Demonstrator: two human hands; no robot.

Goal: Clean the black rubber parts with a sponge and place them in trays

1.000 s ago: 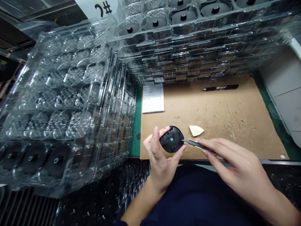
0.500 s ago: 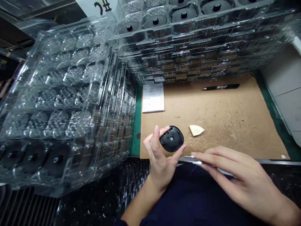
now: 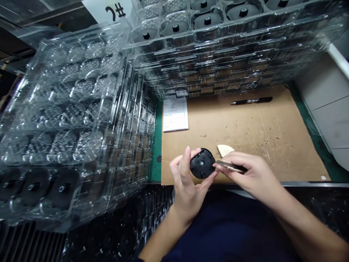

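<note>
My left hand point(image 3: 187, 182) pinches a round black plastic part point(image 3: 202, 163) with a small centre hole, held just above the near edge of the cardboard mat point(image 3: 245, 127). My right hand point(image 3: 249, 173) grips a thin metal blade tool point(image 3: 229, 166) whose tip touches the part's right rim. A small cream wedge-shaped piece point(image 3: 224, 149) lies on the cardboard just behind my right fingers, partly hidden by them.
Tall stacks of clear plastic trays stand at the left point(image 3: 68, 120) and along the back point(image 3: 223, 47), some pockets holding black parts. A black pen point(image 3: 251, 100) and a printed paper slip point(image 3: 175, 114) lie on the cardboard. A white box point(image 3: 327, 105) borders the right.
My right hand dropped toward the table edge with the blade, then came back up so that the blade tip meets the part's right rim. My left hand kept the part almost still.
</note>
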